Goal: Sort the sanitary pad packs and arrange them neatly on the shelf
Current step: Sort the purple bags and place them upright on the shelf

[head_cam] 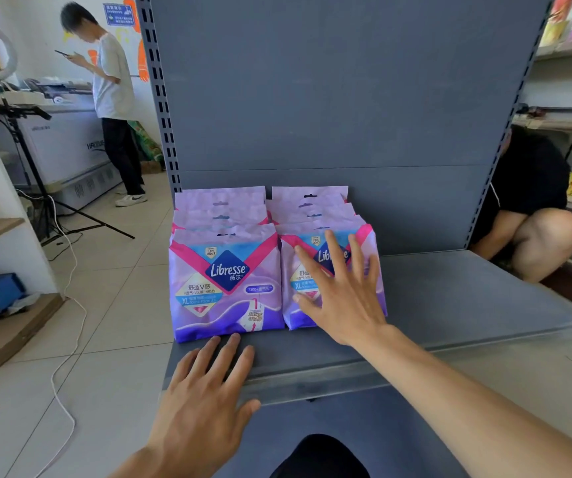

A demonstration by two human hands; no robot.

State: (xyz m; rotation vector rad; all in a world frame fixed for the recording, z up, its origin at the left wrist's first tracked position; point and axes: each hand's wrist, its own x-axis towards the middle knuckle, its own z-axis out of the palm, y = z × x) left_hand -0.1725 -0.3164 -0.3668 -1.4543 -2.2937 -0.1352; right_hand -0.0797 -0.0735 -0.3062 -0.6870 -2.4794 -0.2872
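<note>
Here, a grey metal shelving unit (329, 98) fills the centre of the view, its back panel rising above a flat grey shelf (450, 298). On the left part of the shelf stand two rows of purple-and-pink sanitary pad packs, upright and touching side by side: the left row (224, 270) and the right row (319, 219), each several packs deep. Only the front pack of each row shows its printed face; the packs behind show just their top flaps, so their exact number cannot be told. The right hand (339, 291), fingers spread wide and straight, lies flat against the face of the right front pack and covers much of its label. The left hand (208, 391), also open with straight fingers, rests on the shelf's front edge, fingertips just at the base of the left front pack. The floor is pale tile (112, 305). At left, a standing person (112, 81) looks at a phone beside a chest freezer (67, 146) and a tripod (29, 157). At right, a crouching person (532, 215) is partly hidden behind the unit.
</note>
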